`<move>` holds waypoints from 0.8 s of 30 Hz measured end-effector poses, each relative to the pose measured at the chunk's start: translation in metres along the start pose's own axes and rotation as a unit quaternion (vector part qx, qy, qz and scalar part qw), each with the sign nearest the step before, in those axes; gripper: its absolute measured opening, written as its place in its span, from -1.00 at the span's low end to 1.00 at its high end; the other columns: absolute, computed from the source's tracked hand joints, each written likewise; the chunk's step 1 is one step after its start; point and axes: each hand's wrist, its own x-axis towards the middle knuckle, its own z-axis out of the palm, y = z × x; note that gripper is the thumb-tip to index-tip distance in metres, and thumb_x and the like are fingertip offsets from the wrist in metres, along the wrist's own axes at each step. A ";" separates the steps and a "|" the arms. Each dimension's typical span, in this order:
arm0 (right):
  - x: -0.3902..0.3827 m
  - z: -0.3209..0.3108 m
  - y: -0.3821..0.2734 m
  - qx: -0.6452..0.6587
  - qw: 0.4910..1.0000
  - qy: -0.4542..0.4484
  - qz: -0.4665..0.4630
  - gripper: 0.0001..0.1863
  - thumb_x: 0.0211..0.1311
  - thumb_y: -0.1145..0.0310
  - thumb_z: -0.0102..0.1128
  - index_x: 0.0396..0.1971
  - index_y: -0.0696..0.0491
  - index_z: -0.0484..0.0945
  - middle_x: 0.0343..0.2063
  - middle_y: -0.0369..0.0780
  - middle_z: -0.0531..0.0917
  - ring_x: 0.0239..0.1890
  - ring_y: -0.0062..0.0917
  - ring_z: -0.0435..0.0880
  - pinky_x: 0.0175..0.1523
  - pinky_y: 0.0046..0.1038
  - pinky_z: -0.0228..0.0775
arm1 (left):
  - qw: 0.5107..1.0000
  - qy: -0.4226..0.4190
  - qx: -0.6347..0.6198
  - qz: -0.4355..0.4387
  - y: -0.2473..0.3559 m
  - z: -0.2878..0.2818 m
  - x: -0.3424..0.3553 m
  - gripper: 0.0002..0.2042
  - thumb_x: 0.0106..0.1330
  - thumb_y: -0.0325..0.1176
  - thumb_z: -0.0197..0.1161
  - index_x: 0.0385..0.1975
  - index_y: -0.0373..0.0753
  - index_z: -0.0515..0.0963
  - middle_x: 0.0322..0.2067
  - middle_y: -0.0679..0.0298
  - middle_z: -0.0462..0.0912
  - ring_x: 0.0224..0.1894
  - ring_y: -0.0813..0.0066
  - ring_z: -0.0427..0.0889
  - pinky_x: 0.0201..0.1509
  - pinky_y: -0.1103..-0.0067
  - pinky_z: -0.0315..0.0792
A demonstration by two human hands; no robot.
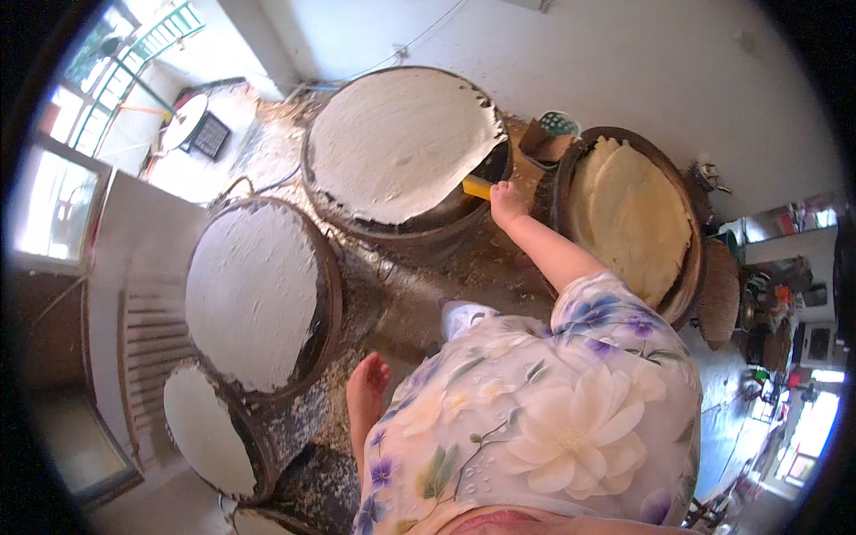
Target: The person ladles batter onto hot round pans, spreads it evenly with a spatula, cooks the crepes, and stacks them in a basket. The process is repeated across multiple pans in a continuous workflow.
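Observation:
My right hand is closed around a flat yellow scraper, whose far end meets the edge of a thin pale sheet of dough. This sheet covers most of a large round griddle at the far middle. Along the griddle's right side the dark surface is bare, and the sheet's rim there looks slightly raised. Low at the middle left, my left hand hangs beside my body with loosely curled fingers and holds nothing.
Another dough-coated round griddle stands at left, with a smaller-looking one nearer. On the right, folded yellowish sheets lie stacked in a round pan. A greenish basket sits behind, by the wall. Scraps litter the floor.

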 end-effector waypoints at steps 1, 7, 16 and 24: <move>0.003 -0.007 0.010 0.014 1.000 -0.015 0.002 -0.87 -0.03 0.43 -0.07 -0.45 0.15 0.38 -0.38 -0.12 0.40 -0.24 -0.30 0.39 -0.21 -0.34 0.36 | 1.000 -0.020 0.010 -0.001 -0.001 -0.003 0.004 -0.72 0.22 -0.25 -0.07 -0.20 -0.29 0.40 -0.34 0.27 0.50 -0.34 0.51 0.49 -0.27 0.61 0.40; -0.004 0.003 0.038 0.243 0.961 -0.042 0.122 -0.75 0.00 0.27 0.02 -0.46 0.18 0.34 -0.36 -0.03 0.47 -0.33 -0.20 0.47 -0.28 -0.28 0.34 | 0.999 -0.018 0.012 0.049 0.020 0.013 0.023 -0.71 0.21 -0.24 -0.07 -0.19 -0.29 0.40 -0.33 0.27 0.49 -0.32 0.49 0.48 -0.24 0.58 0.39; 0.187 0.114 0.133 0.508 0.729 0.041 0.456 -0.70 -0.19 0.42 0.15 -0.35 0.18 0.44 -0.45 -0.14 0.55 -0.38 -0.37 0.55 -0.34 -0.42 0.38 | 0.997 0.043 0.054 -0.036 0.070 0.083 0.080 -0.69 0.19 -0.21 -0.04 -0.19 -0.28 0.40 -0.31 0.27 0.50 -0.30 0.47 0.48 -0.24 0.58 0.38; 0.385 0.050 0.109 0.286 0.863 -0.050 0.413 -0.62 -0.24 0.20 0.19 -0.40 0.16 0.50 -0.33 -0.10 0.56 -0.25 -0.33 0.54 -0.20 -0.39 0.40 | 0.989 0.142 -0.001 -0.046 0.067 0.078 0.077 -0.68 0.18 -0.19 -0.01 -0.16 -0.25 0.40 -0.28 0.26 0.50 -0.28 0.45 0.48 -0.26 0.57 0.40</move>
